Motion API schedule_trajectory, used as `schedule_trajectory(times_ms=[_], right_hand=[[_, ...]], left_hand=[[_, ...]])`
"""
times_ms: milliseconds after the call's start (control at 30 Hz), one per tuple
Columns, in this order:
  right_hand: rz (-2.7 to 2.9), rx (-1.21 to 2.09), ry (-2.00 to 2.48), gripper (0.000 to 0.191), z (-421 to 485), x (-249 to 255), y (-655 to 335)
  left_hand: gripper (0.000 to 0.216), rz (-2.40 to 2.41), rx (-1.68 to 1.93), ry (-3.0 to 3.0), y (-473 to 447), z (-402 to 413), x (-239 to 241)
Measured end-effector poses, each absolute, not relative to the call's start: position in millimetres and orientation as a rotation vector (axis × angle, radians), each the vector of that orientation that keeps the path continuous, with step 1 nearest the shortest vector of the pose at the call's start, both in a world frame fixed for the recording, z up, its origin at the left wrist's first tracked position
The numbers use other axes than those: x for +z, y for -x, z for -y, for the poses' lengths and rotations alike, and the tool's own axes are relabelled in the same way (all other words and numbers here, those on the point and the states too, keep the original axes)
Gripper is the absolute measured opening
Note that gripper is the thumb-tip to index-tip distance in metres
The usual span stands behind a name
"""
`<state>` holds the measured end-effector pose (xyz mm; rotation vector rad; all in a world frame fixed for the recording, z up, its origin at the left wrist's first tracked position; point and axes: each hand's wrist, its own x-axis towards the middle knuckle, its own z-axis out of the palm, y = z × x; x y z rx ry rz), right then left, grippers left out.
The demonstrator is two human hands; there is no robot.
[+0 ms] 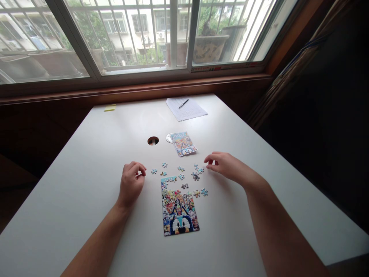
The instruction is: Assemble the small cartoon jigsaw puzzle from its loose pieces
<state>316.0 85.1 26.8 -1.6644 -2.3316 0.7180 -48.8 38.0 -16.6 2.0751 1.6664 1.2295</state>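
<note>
A partly assembled colourful jigsaw puzzle (179,209) lies on the white table (86,173) in front of me. Several loose pieces (196,176) are scattered just beyond its top edge. My left hand (131,182) rests on the table to the left of the pieces, fingers curled into a loose fist; nothing shows in it. My right hand (223,164) hovers at the right of the loose pieces, fingers curled with the tips pinched close together near a piece; whether it holds one I cannot make out. A puzzle picture card (183,144) lies further back.
A round cable hole (153,141) and a silver lid-like disc (170,138) sit near the card. A sheet of paper (187,109) with a pen (183,103) lies at the far edge, a yellow sticky note (110,107) at the far left. A window runs behind the table.
</note>
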Motion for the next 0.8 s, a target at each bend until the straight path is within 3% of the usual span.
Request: schedule_trajectory(times_ms=[800], right_hand=[[2.340, 0.723, 1.659, 0.017, -85.7, 25.5, -315.7]], left_hand=[[0.026, -1.641, 1.240, -2.075, 46.5, -37.1, -13.5]])
